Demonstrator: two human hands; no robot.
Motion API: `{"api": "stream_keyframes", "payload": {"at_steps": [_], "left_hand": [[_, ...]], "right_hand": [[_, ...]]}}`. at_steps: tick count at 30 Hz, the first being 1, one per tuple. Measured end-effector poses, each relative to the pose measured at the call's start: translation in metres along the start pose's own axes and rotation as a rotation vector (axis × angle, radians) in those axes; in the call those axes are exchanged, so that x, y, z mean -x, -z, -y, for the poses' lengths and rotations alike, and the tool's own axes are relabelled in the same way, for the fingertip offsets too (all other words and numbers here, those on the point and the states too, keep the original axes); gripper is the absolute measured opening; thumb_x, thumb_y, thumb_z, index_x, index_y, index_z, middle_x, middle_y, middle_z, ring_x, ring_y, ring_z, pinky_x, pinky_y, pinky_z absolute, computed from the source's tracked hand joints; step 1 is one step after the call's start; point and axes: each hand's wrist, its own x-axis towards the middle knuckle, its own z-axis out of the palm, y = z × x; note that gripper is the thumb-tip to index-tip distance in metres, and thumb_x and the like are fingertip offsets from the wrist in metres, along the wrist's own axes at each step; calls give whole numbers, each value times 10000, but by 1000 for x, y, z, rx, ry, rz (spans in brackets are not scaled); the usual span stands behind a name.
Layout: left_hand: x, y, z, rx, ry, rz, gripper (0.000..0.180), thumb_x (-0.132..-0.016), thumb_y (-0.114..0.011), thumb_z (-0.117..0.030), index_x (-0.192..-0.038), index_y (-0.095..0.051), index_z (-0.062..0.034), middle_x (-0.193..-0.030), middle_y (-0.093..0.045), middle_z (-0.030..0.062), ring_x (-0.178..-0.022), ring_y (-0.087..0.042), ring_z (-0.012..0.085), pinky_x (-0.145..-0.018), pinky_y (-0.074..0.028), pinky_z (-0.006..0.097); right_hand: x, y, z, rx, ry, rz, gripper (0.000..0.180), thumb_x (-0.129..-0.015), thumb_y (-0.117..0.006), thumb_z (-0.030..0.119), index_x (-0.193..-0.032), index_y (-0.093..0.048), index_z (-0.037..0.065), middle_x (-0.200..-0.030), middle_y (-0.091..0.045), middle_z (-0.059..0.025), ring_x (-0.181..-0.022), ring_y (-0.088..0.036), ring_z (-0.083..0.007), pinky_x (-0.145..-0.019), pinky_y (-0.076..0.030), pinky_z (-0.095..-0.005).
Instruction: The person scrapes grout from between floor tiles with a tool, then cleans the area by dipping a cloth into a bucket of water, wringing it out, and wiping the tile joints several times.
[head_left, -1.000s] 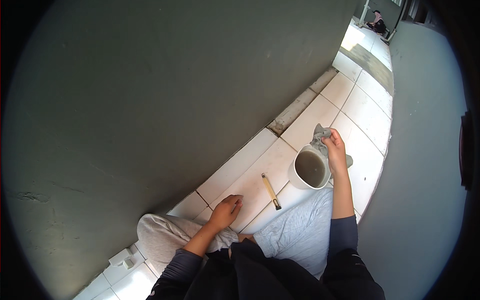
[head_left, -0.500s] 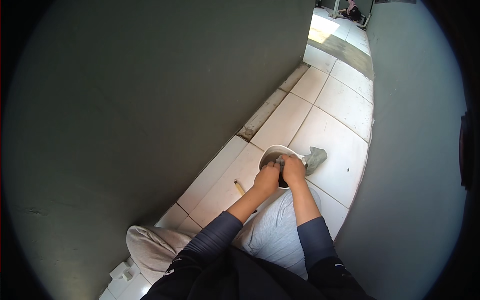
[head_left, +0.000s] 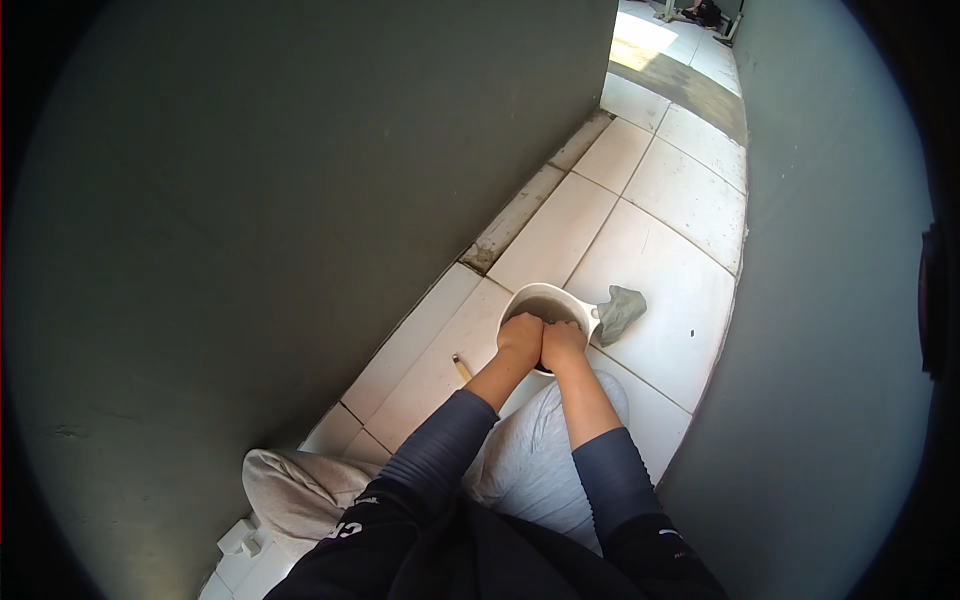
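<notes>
A white dipper with a short handle stands on the tiles in front of my knee, with murky water inside. Both hands are down in its mouth, pressed close together. My left hand and my right hand are closed on a wet grey cloth; their fingers now hide nearly all of it. A grey-green cloth lies crumpled against the dipper's handle. To the left of the dipper, a small tool with a pale yellow handle rests on the floor, partly covered by my left forearm.
A dark grey wall rises close on the left, another grey wall on the right. White floor tiles run between them to a sunlit area, where part of a person shows. White blocks lie at lower left.
Both hands have sunk lower into the dipper and drawn together, hiding the grey cloth that showed between them. The whole view has shifted slightly.
</notes>
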Motion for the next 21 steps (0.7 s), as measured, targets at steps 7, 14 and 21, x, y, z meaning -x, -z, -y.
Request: {"api": "stream_keyframes", "payload": {"at_steps": [7, 14, 21], "left_hand": [[-3, -12, 8, 61, -66, -288, 180, -849, -486, -148, -907, -603, -23, -970, -607, 164, -883, -630, 307, -730, -526, 388], [-9, -9, 7, 80, 15, -26, 229, -872, -471, -162, -927, -656, -40, -1009, -628, 187, -927, -629, 311, -753, -525, 382], [-5, -1, 1, 39, 43, 36, 244, -879, -453, -140, -963, -657, -35, -1017, -636, 176, -934, -633, 302, -758, -521, 410]], "right_hand": [[-8, -12, 0, -116, -23, -172, 270, -811, -497, 137, -1063, -587, 100, -979, -658, -127, -882, -634, -294, -891, -432, -387], [-6, -6, -1, -149, 50, -50, 277, -831, -498, 146, -1095, -569, 103, -1033, -642, -108, -1049, -535, -368, -856, -460, -411], [-12, -20, -5, -209, 59, -108, 260, -798, -509, 107, -1031, -609, 50, -981, -644, -180, -956, -613, -291, -876, -455, -409]]}}
